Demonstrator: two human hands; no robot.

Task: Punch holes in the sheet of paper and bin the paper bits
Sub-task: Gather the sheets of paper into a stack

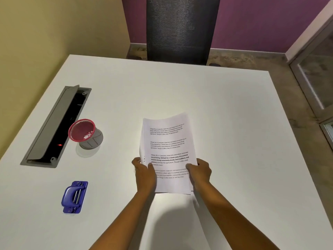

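Note:
A printed sheet of paper point(166, 141) is held up above the middle of the white table point(225, 109), slightly curved. My left hand point(144, 173) grips its lower left edge, thumb on top. My right hand point(200, 171) grips its lower right edge. A blue hole punch point(74, 196) lies flat on the table at the near left, apart from both hands. A small red mesh bin point(84, 132) with a grey base stands tilted at the left, with a few white paper bits inside.
A grey cable tray point(54, 125) with its lid open is sunk into the table at the far left. A black mesh chair point(182, 27) stands behind the table's far edge. A glass door is at the right.

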